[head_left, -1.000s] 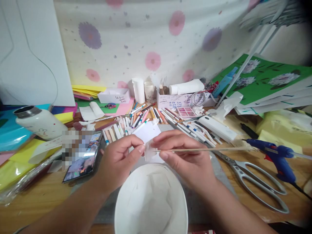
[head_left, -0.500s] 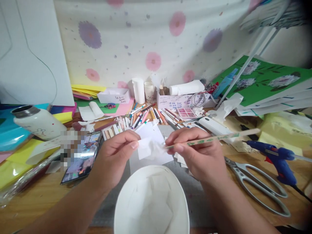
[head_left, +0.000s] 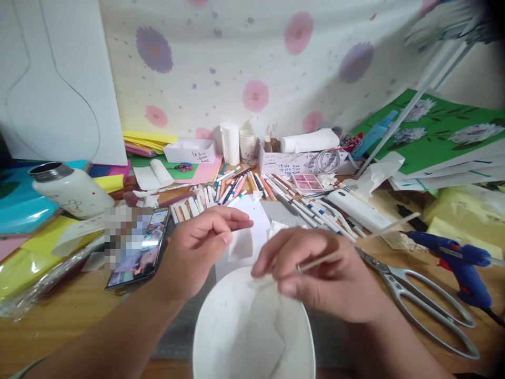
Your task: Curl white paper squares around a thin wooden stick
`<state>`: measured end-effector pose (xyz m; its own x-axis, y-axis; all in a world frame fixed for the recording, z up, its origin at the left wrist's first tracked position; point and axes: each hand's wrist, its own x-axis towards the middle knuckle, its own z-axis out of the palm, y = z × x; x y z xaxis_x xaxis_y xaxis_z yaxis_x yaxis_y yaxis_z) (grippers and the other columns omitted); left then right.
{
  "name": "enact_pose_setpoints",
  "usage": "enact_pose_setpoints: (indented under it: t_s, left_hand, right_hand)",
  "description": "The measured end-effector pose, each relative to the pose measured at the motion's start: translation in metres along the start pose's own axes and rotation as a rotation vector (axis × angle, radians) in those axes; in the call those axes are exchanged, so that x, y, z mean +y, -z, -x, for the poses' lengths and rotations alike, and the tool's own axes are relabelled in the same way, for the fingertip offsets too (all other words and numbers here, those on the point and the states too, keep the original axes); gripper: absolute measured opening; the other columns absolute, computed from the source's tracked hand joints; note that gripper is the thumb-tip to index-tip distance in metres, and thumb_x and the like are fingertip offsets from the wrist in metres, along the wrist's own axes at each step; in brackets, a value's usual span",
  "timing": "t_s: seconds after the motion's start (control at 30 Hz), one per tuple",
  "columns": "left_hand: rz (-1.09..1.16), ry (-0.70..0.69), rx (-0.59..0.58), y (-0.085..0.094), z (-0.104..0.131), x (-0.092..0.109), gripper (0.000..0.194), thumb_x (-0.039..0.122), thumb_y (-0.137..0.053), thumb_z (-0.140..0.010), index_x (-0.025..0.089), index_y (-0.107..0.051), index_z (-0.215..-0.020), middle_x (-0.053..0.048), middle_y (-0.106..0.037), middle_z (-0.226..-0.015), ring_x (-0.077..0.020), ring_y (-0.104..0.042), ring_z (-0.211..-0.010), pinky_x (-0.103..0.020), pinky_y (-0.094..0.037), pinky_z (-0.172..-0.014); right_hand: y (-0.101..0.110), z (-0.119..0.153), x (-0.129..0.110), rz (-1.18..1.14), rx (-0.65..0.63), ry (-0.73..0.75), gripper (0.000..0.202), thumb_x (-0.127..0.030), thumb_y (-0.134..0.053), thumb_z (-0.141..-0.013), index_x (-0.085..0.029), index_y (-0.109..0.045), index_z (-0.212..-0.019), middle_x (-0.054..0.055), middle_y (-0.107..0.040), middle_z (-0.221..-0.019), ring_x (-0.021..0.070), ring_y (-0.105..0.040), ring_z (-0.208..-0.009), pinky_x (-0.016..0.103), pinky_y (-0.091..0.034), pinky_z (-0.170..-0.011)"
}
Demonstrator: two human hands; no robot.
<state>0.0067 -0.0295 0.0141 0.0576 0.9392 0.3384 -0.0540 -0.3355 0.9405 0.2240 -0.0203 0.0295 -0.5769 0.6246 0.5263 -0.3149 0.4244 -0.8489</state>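
My left hand (head_left: 203, 245) is at the middle of the desk, its thumb bent and fingertips loosely curled. A small white paper square (head_left: 241, 246) hangs at its thumb and fingers. My right hand (head_left: 315, 268) is closed around a thin wooden stick (head_left: 389, 229) that points back to the right. Its fingertips, blurred, hover over the far rim of a white bowl (head_left: 203, 326), with a wisp of white material (head_left: 263, 281) under them. Pale sheet-like scraps (head_left: 264, 326) seem to lie inside the bowl.
Pens and markers (head_left: 236, 187) fan out behind the hands. On the left are a phone (head_left: 140, 247) and a white bottle (head_left: 73, 189). Large scissors (head_left: 414, 295) and a blue glue gun (head_left: 461, 258) lie on the right.
My right hand has moved down and toward me, from beside the paper square to above the bowl's rim. My left hand's fingers have spread a little. The view has shifted slightly.
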Motion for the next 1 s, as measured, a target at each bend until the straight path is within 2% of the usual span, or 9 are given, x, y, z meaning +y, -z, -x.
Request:
enact_pose_setpoints:
  t_s: [0.07,0.13,0.33,0.57,0.67,0.77,0.87,1.0]
  left_hand:
    - [-0.100,-0.015,-0.037,0.002,0.003,0.000,0.023,0.014,-0.066,-0.088,0.022,-0.071,-0.068,-0.004,-0.077,-0.108,-0.0227,-0.070,-0.106,-0.036,-0.055,-0.096]
    - [-0.159,-0.008,-0.064,0.004,0.005,0.000,0.021,0.015,-0.066,-0.091,0.023,-0.072,-0.072,-0.004,-0.077,-0.111,-0.0227,-0.070,-0.106,-0.036,-0.053,-0.097]
    - [0.042,0.038,-0.140,0.007,0.005,-0.006,0.014,0.020,-0.068,-0.095,0.026,-0.077,-0.088,-0.003,-0.079,-0.112,-0.0212,-0.071,-0.104,-0.034,-0.055,-0.093]
    - [0.146,0.129,-0.149,-0.003,0.003,-0.001,0.014,0.016,-0.077,-0.088,0.022,-0.072,-0.076,-0.002,-0.079,-0.103,-0.0171,-0.072,-0.097,-0.026,-0.058,-0.085]
    - [0.236,0.153,-0.154,-0.007,0.002,0.003,0.011,0.019,-0.080,-0.086,0.025,-0.072,-0.089,-0.001,-0.077,-0.105,-0.0179,-0.072,-0.094,-0.027,-0.060,-0.078]
    - [0.231,0.191,-0.182,-0.003,0.003,0.003,0.019,0.028,-0.082,-0.086,0.030,-0.074,-0.103,0.000,-0.073,-0.095,-0.0163,-0.068,-0.082,-0.025,-0.057,-0.069]
    - [0.169,0.245,-0.192,0.004,0.006,0.000,0.010,0.034,-0.081,-0.086,0.027,-0.076,-0.092,0.001,-0.067,-0.082,-0.0143,-0.060,-0.073,-0.024,-0.052,-0.066]
    - [0.192,0.317,-0.172,0.005,0.007,0.001,0.018,0.040,-0.084,-0.082,0.024,-0.076,-0.078,0.001,-0.060,-0.072,-0.0149,-0.054,-0.069,-0.025,-0.047,-0.062]
  right_hand:
    - [-0.005,-0.002,0.002,0.004,0.188,0.006,0.007,-0.014,-0.078,-0.088,-0.020,-0.076,-0.088,0.007,-0.080,-0.097,0.0181,-0.076,-0.095,0.033,-0.062,-0.088]
    - [-0.010,-0.005,0.004,0.015,0.255,0.017,0.009,-0.014,-0.078,-0.088,-0.022,-0.078,-0.090,0.007,-0.080,-0.098,0.0193,-0.076,-0.097,0.036,-0.062,-0.091]
    - [-0.016,-0.008,0.011,-0.114,0.312,-0.002,0.011,-0.012,-0.075,-0.090,-0.023,-0.078,-0.088,0.005,-0.081,-0.097,0.0194,-0.078,-0.097,0.036,-0.063,-0.089]
    - [-0.016,-0.005,0.017,-0.211,0.310,-0.007,0.013,-0.011,-0.078,-0.088,-0.024,-0.079,-0.089,0.003,-0.081,-0.098,0.0157,-0.078,-0.093,0.032,-0.064,-0.089]
    - [-0.016,-0.006,0.018,-0.271,0.304,0.000,0.013,-0.011,-0.078,-0.087,-0.023,-0.080,-0.090,0.002,-0.081,-0.099,0.0147,-0.078,-0.092,0.029,-0.064,-0.087]
    - [-0.016,-0.008,0.019,-0.319,0.305,0.011,0.013,-0.010,-0.079,-0.087,-0.023,-0.080,-0.090,0.002,-0.081,-0.099,0.0131,-0.079,-0.088,0.026,-0.065,-0.083]
    - [-0.017,-0.008,0.019,-0.300,0.324,0.036,0.015,-0.010,-0.080,-0.086,-0.024,-0.080,-0.092,0.001,-0.082,-0.096,0.0128,-0.079,-0.083,0.025,-0.065,-0.078]
    - [-0.019,-0.006,0.014,-0.085,0.398,0.077,0.017,-0.010,-0.080,-0.086,-0.025,-0.081,-0.093,0.001,-0.082,-0.090,0.0150,-0.078,-0.084,0.028,-0.065,-0.080]
